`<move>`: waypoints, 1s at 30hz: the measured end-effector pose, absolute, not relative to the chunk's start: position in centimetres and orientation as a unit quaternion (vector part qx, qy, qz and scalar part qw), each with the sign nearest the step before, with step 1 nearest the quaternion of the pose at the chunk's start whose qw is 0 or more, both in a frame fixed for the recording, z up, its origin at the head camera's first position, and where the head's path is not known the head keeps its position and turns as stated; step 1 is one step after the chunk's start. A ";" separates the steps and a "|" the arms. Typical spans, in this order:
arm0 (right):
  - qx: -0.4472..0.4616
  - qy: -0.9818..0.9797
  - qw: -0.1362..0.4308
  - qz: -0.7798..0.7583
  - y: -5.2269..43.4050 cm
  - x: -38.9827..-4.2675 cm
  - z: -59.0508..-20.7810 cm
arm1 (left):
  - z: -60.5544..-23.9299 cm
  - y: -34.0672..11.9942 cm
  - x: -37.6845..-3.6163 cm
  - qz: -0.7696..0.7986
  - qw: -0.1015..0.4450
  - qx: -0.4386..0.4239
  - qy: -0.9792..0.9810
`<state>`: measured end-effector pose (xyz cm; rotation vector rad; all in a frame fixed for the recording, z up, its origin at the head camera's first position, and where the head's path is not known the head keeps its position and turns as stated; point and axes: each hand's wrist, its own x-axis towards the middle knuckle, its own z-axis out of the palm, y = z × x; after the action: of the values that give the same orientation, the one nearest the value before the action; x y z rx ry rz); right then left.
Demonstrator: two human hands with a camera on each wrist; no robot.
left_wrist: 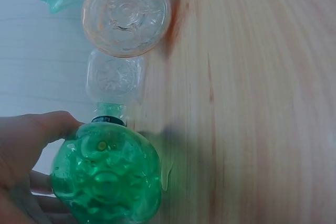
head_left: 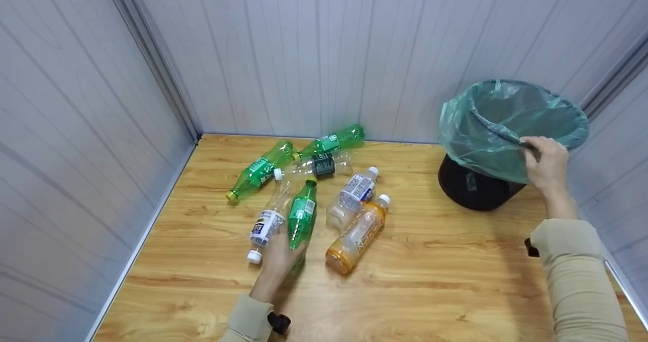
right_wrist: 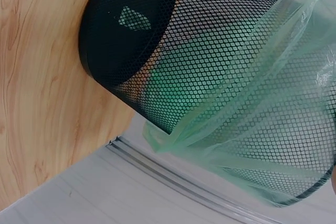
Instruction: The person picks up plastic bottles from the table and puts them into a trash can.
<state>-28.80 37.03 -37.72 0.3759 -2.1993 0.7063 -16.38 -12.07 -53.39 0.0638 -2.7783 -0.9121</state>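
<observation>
Hands at work over a wooden bench [head_left: 455, 281], seen from above. Nearest, the left hand [head_left: 277, 260] reaches forward, its fingers [left_wrist: 31, 129] curled round the base of a green bottle [head_left: 302, 215] lying among a loose cluster of empty plastic bottles. Just left of it lies a clear bottle with a white cap [head_left: 264, 228]; to its right an orange-tinted bottle [head_left: 357, 234] and another clear bottle [head_left: 352, 195] touch side by side. Farther back, three more lie near the wall: two green bottles [head_left: 260, 170] [head_left: 331, 140] and a clear one with a dark label [head_left: 316, 166]. To the right, well apart from the bottles, the right hand [head_left: 544, 165] pinches the rim of a black mesh bin [head_left: 473, 187], tilting its mouth toward the bottles; a green bag [head_left: 506, 124] lines it, and nothing shows inside it. The step in hand looks like picking up a bottle for binning; lifting it clear of its neighbours and carrying it to the tilted opening would come next.
</observation>
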 end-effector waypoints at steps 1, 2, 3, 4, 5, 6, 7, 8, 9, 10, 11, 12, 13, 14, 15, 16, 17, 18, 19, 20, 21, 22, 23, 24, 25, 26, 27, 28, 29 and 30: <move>0.149 -0.865 0.390 0.279 36.9 -28.8 -37.7 | -53.4 -12.1 -16.3 -0.315 0.110 0.023 -0.942; 0.149 -0.865 0.390 0.279 36.8 -28.7 -37.7 | -53.3 -12.1 -16.2 -0.321 0.112 0.024 -0.940; 0.148 -0.865 0.389 0.281 36.7 -28.6 -37.8 | -53.4 -12.2 -16.2 -0.325 0.117 0.024 -0.938; 0.147 -0.865 0.388 0.283 36.6 -28.5 -37.8 | -53.3 -12.2 -16.1 -0.327 0.121 0.026 -0.937; 0.147 -0.865 0.387 0.284 36.4 -28.5 -37.8 | -53.3 -12.2 -16.0 -0.328 0.126 0.030 -0.936; 0.148 -0.865 0.388 0.284 36.3 -28.4 -37.8 | -53.3 -12.2 -16.0 -0.330 0.129 0.032 -0.935; 0.148 -0.864 0.388 0.283 36.2 -28.3 -37.8 | -53.2 -12.2 -15.9 -0.332 0.133 0.033 -0.933; 0.148 -0.864 0.389 0.283 36.0 -28.2 -37.8 | -53.1 -12.2 -15.9 -0.335 0.136 0.034 -0.932; 0.149 -0.864 0.390 0.282 35.9 -28.1 -37.8 | -53.1 -12.2 -15.8 -0.340 0.140 0.034 -0.929; 0.152 -0.863 0.392 0.281 35.8 -28.0 -37.9 | -53.1 -12.2 -15.8 -0.346 0.142 0.036 -0.927; 0.154 -0.862 0.394 0.280 35.7 -27.9 -37.9 | -53.0 -12.2 -15.7 -0.352 0.147 0.036 -0.924; 0.157 -0.861 0.396 0.279 35.6 -27.8 -37.9 | -53.0 -12.2 -15.7 -0.357 0.153 0.036 -0.921; 0.159 -0.860 0.398 0.278 35.4 -27.8 -37.9 | -53.0 -12.2 -15.7 -0.364 0.160 0.036 -0.917; 0.161 -0.858 0.400 0.279 35.3 -27.7 -37.9 | -53.0 -12.2 -15.7 -0.371 0.167 0.034 -0.913; 0.163 -0.857 0.402 0.279 35.2 -27.5 -37.9 | -53.0 -12.3 -15.7 -0.378 0.175 0.033 -0.908; 0.164 -0.856 0.403 0.279 35.0 -27.4 -37.9 | -53.0 -12.3 -15.7 -0.384 0.182 0.032 -0.905; 0.165 -0.855 0.405 0.278 34.9 -27.3 -38.0 | -52.9 -12.3 -15.7 -0.388 0.188 0.032 -0.902; 0.167 -0.854 0.406 0.279 34.8 -27.2 -38.0 | -52.9 -12.3 -15.7 -0.394 0.191 0.034 -0.898; 0.168 -0.853 0.407 0.280 34.6 -27.0 -38.0 | -52.8 -12.3 -15.7 -0.400 0.194 0.035 -0.895; 0.169 -0.852 0.408 0.281 34.5 -26.9 -38.0 | -52.7 -12.3 -15.6 -0.406 0.196 0.037 -0.892; 0.170 -0.851 0.408 0.282 34.3 -26.8 -38.0 | -52.6 -12.3 -15.6 -0.411 0.197 0.040 -0.889; 0.171 -0.851 0.409 0.283 34.2 -26.7 -38.0 | -52.5 -12.3 -15.6 -0.415 0.197 0.044 -0.887; 0.172 -0.849 0.410 0.284 34.0 -26.6 -38.1 | -52.4 -12.3 -15.6 -0.420 0.197 0.047 -0.885; 0.173 -0.848 0.411 0.286 33.9 -26.5 -38.1 | -52.4 -12.3 -15.6 -0.425 0.198 0.049 -0.882; 0.173 -0.848 0.411 0.286 33.8 -26.4 -38.1 | -52.3 -12.3 -15.6 -0.429 0.199 0.050 -0.880; 0.173 -0.849 0.410 0.286 33.7 -26.3 -38.1 | -52.3 -12.3 -15.5 -0.432 0.200 0.051 -0.878; 0.173 -0.849 0.410 0.286 33.6 -26.2 -38.2 | -52.3 -12.3 -15.5 -0.435 0.201 0.051 -0.876; 0.173 -0.849 0.409 0.287 33.4 -26.0 -38.2 | -52.2 -12.3 -15.5 -0.437 0.201 0.052 -0.875; 0.172 -0.849 0.409 0.288 33.2 -25.9 -38.2 | -52.2 -12.3 -15.5 -0.440 0.202 0.052 -0.873; 0.173 -0.849 0.409 0.288 33.1 -25.8 -38.2 | -52.2 -12.3 -15.5 -0.442 0.203 0.053 -0.872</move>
<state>-25.79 33.10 -38.22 0.4347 -2.1383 0.7256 -15.48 -12.32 -52.21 0.1470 -2.4340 -1.2337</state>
